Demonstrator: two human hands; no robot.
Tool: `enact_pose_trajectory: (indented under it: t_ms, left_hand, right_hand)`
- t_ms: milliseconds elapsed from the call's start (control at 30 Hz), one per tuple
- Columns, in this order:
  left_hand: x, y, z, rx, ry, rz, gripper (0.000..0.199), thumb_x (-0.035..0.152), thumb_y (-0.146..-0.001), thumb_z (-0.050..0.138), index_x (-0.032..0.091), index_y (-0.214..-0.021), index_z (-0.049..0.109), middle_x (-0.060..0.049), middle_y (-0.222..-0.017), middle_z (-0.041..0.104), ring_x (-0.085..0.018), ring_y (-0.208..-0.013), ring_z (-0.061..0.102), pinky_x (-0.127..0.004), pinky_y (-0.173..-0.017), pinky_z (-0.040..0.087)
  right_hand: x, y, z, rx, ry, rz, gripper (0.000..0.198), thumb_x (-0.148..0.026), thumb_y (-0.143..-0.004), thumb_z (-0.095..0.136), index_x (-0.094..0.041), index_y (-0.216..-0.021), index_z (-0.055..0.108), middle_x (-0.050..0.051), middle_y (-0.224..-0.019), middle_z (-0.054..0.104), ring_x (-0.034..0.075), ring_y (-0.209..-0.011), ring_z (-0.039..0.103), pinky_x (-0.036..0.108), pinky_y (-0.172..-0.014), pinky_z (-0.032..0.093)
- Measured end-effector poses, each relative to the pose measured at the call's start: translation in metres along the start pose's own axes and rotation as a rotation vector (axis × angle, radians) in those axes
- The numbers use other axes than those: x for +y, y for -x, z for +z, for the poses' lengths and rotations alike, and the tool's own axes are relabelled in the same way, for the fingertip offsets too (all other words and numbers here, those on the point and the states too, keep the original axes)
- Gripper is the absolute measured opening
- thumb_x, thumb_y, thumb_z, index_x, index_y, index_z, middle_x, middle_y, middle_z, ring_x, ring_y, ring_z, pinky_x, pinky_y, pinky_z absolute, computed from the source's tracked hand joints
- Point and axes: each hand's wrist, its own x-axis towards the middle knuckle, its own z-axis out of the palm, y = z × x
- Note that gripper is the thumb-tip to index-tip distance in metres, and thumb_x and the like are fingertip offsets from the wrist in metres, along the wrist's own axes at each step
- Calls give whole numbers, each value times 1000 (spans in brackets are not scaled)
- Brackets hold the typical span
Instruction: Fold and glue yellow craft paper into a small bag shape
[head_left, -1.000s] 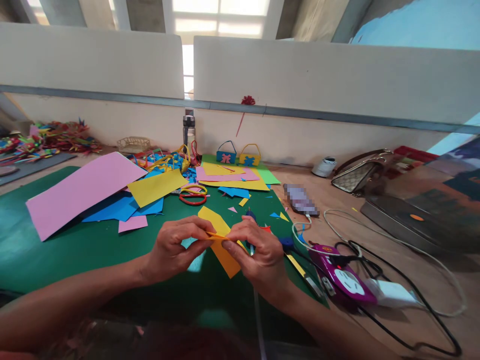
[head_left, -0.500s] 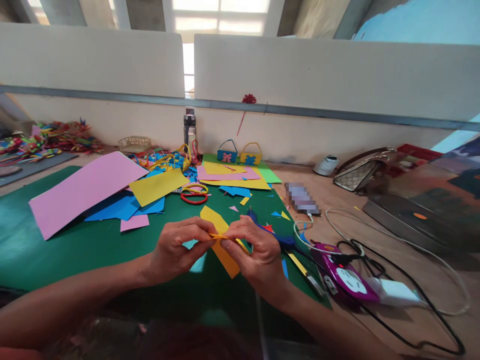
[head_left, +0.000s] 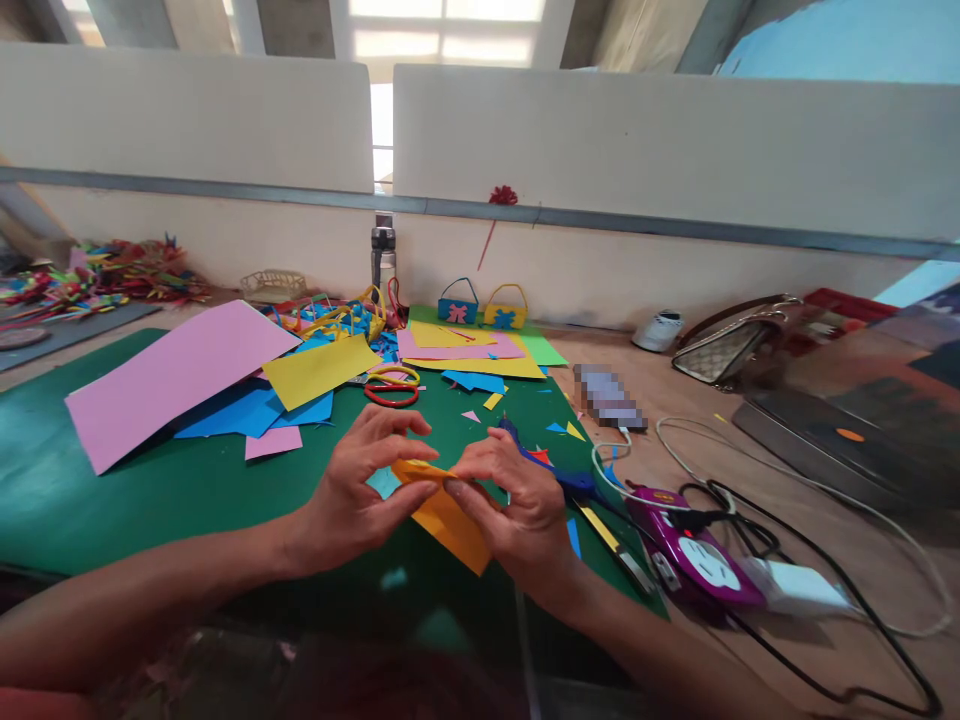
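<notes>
A folded piece of orange-yellow paper [head_left: 454,530] is held up over the green cutting mat [head_left: 187,520]. My right hand [head_left: 517,500] pinches its fold between thumb and fingers. At the paper's left side, my left hand [head_left: 367,480] has its fingers lifted away from the thumb, and the thumb tip lies against the folded edge. The upper flap leans towards me. Just beyond my right hand lies a blue glue gun [head_left: 576,484], partly hidden by that hand. Red-and-yellow-handled scissors [head_left: 394,385] rest beyond my left hand.
Pink card [head_left: 184,375], blue sheets [head_left: 225,412] and yellow card [head_left: 319,370] lie left. Two small paper bags [head_left: 504,316] stand at the back. A utility knife [head_left: 615,545], purple power strip [head_left: 701,555], looping cables and a phone [head_left: 609,397] lie right.
My left fingers have let go of the fold and spread upward from the thumb. The paper's upper flap has folded down towards me. My right hand keeps its pinch.
</notes>
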Motion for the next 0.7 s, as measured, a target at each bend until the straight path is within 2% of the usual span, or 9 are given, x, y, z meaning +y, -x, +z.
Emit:
enact_pose_trajectory:
  t_ms: [200,700]
  left_hand:
    - [1,-3,-2,-56,16,-7,4,17,-79,61,19,-79,65,-6,-103,60,-20,-95,51,-40,-87,39]
    - [4,-3,-1,-53,45,12,9,13,-80,58,18,-75,63,-6,-98,63,-18,-92,53,-37,-84,42]
  right_hand:
    - [0,1,0,-26,-6,10,9,-15,-77,62,-22,-72,59,-3,-69,62,12,-65,59,38,-88,36]
    - [1,4,2,-34,-19,31,10,-17,-76,63,-24,-80,56,-4,-76,65,13,-70,61,39,-92,35]
